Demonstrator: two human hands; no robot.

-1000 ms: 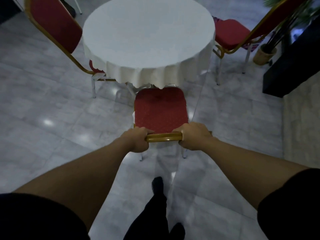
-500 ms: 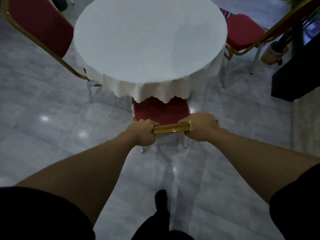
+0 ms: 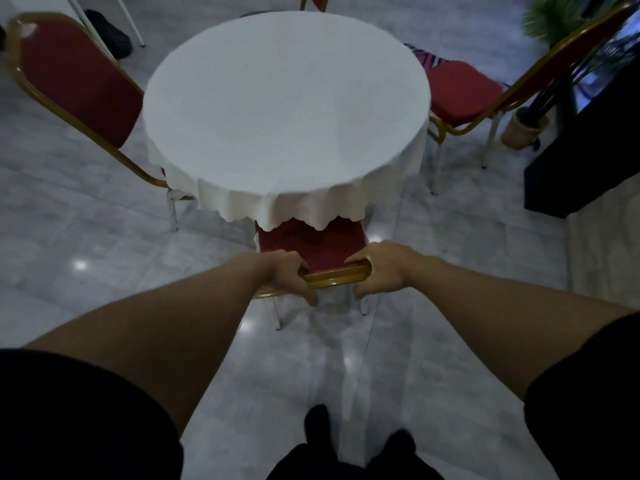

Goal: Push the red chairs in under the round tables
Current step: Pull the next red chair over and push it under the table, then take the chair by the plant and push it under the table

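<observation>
Left hand point(image 3: 289, 271) and right hand point(image 3: 386, 268) clenched on near chair point(image 3: 313, 245) top rail; seat being tucked partly under table point(image 3: 287, 109). Right chair point(image 3: 460, 91) left standing out; left chair point(image 3: 74, 76) looking nearly in.

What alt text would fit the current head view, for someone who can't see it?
Both hands, left hand and right hand, grip the gold top rail of a red chair, its seat partly under a round table draped in white cloth. Two more red chairs stand at the table's left and right, on grey marble floor.
</observation>
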